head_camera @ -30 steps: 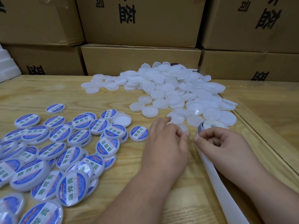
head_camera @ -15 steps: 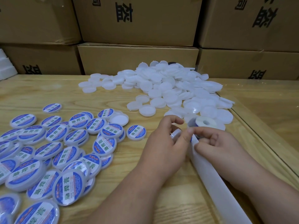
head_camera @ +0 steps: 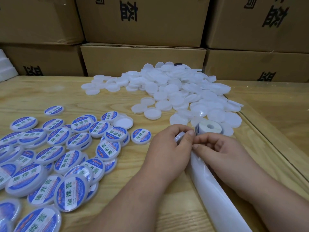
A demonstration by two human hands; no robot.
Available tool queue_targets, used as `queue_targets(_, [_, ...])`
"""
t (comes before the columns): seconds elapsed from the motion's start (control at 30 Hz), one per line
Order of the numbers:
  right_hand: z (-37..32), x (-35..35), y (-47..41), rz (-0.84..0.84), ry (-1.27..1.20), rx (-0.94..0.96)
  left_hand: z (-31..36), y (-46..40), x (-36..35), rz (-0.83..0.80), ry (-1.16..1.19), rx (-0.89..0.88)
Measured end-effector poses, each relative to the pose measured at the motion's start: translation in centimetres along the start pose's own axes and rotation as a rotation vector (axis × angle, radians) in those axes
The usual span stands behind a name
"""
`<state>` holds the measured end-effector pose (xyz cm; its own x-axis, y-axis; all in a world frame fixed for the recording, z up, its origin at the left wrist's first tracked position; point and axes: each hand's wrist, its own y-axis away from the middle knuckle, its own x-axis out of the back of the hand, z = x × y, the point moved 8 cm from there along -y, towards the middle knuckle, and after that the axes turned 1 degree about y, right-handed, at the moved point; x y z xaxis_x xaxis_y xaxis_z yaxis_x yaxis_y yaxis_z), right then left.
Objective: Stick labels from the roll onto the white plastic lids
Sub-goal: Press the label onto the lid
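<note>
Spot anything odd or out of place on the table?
One thing: among the labelled lids on the left, one unlabelled white lid lies open side up. A dark object peeks from behind the plain lid pile; what it is cannot be told. Nothing looks spilled or damaged.

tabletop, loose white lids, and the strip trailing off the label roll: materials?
Pale wooden tabletop: looks like plywood or veneer under a clear glossy coat; visible grain, glare patches.
Round white unlabelled lids: moulded plastic, semi-matt, slightly translucent rims.
Long white backing strip: probably coated release paper; smooth, faint sheen, curling.
</note>
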<state>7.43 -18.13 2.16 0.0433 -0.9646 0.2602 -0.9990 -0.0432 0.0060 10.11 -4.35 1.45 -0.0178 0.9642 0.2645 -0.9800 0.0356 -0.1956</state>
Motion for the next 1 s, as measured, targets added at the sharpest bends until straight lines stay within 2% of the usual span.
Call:
queue_targets(0.23, [0.9, 2.2, -0.2, 0.208, 0.027, -0.085, -0.2, 0.2, -0.6, -0.067, 0.023, 0.041])
queue_targets(0.47, [0.7, 4.3, -0.2, 0.355, 0.134, -0.033, -0.1, 0.4, -0.7, -0.074, 0.039, 0.055])
queue_targets(0.63, [0.6, 3.3, -0.2, 0.234, 0.069, -0.035, 0.3, 0.5, -0.8, -0.104, 0.058, 0.041])
queue_targets(0.77, [0.2, 2.2, 0.0, 0.100, 0.121, -0.009, 0.4, 0.5, -0.9, -0.116, 0.043, 0.035])
queue_targets(1.0, [-0.2, 1.6, -0.4, 0.022, 0.212, 0.109, 0.6, 0.7, -0.9, -0.139, 0.013, 0.024])
